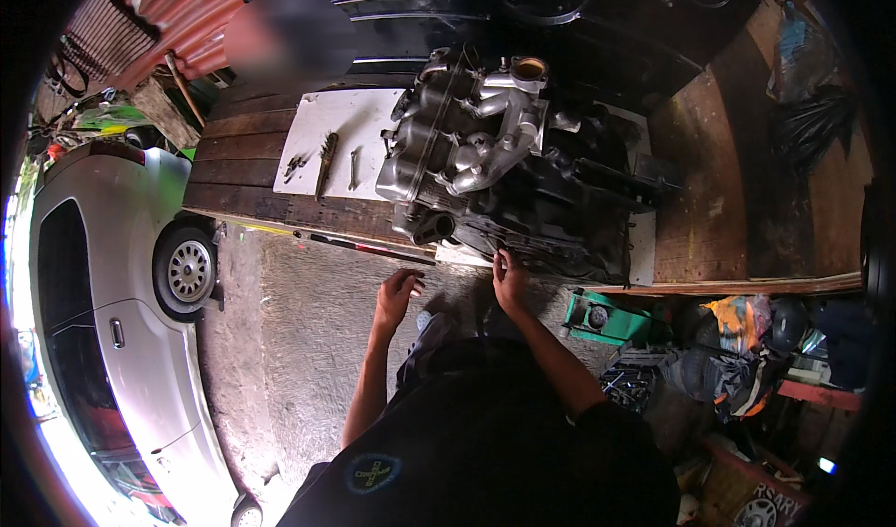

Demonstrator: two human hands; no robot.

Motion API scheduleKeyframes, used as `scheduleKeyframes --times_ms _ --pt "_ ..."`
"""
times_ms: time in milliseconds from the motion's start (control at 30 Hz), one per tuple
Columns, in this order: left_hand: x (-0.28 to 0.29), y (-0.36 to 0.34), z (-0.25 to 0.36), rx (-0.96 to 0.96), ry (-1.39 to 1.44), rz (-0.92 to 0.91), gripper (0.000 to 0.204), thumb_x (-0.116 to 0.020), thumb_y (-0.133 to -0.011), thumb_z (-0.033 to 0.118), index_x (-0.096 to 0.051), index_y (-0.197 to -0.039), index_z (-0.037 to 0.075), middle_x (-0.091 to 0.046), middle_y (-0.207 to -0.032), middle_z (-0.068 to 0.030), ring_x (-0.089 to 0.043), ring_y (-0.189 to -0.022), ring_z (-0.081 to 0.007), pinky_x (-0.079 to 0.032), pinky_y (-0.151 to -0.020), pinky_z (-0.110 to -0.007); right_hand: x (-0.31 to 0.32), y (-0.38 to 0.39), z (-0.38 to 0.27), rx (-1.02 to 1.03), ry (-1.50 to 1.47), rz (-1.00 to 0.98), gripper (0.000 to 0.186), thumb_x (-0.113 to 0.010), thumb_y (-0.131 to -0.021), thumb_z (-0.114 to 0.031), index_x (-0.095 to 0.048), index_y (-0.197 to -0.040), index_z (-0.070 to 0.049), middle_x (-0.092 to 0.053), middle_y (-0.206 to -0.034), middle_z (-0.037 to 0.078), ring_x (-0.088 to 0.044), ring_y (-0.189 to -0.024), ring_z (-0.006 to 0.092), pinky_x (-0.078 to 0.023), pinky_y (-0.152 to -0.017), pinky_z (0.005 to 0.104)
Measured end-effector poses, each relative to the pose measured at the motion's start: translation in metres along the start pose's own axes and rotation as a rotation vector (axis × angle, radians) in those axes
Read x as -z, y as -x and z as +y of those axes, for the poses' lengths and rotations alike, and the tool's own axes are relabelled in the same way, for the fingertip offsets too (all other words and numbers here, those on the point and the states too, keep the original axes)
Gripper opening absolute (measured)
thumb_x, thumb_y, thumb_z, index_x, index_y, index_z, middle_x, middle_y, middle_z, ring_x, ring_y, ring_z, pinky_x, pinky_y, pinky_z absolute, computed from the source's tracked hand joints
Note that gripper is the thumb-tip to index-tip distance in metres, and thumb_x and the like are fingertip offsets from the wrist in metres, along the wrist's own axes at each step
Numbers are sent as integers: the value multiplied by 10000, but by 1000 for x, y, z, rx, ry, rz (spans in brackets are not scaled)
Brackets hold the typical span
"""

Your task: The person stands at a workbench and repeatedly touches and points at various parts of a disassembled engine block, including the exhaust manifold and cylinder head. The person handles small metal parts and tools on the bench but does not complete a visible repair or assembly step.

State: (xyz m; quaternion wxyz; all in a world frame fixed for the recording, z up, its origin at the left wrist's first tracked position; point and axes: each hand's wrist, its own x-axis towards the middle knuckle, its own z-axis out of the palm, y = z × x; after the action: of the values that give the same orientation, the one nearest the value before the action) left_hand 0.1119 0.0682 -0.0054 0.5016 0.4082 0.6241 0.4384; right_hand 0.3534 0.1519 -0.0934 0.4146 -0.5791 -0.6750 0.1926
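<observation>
A car engine [551,205] lies on the bench in front of me, with a silver ribbed cover [415,149] and a pipe-branched intake manifold [504,144] on its upper side. At its near edge, my right hand [510,280] has thumb and fingers pinched close to the dark engine side. Whatever is between those fingertips is too small to make out. Lower and to the left, my left hand [399,291] hovers over the floor in front of the bench, fingers loosely bent and apart, nothing seen in it.
On a white board [313,116] left of the engine lie a wrench [353,169], a brush-like tool [327,163] and several small dark parts [295,166]. A green floor jack [607,318] stands below the bench's right part. A silver car [121,294] is parked at left.
</observation>
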Motion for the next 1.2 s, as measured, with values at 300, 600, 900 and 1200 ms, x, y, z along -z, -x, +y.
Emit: scheduleKeyframes --times_ms 300,600,900,1200 --pt "-1 -6 -11 18 24 -29 235 -470 -975 100 -633 -1049 -53 -674 -930 -119 -648 -800 -157 -522 -710 -284 91 -51 -88 263 475 -139 179 -635 -784 -80 -693 -948 -42 -666 -908 140 -645 -799 320 -527 -705 418" --pt "5 -8 -14 -7 47 -35 250 -495 -973 173 -631 -1083 -6 -678 -876 -75 -631 -769 -122 -483 -678 -252 100 -52 -102 188 386 -289 132 -609 -840 -84 -648 -956 -35 -630 -939 170 -623 -833 358 -517 -721 431" --pt "4 -5 -7 21 49 -18 251 -489 -973 170 -638 -1076 -4 -678 -877 -79 -629 -777 -125 -481 -679 -254 59 -11 -41 15 3 -208 223 -589 -901 -95 -603 -1121 -66 -647 -972 156 -635 -841 346 -519 -734 409" --pt "8 -4 -10 4 -7 -10 257 -473 -979 155 -624 -1080 -28 -675 -886 -99 -633 -792 -141 -498 -700 -271 38 -6 -29 42 -41 -187 239 -579 -919 -95 -602 -1156 -78 -639 -986 188 -632 -864 363 -511 -750 422"
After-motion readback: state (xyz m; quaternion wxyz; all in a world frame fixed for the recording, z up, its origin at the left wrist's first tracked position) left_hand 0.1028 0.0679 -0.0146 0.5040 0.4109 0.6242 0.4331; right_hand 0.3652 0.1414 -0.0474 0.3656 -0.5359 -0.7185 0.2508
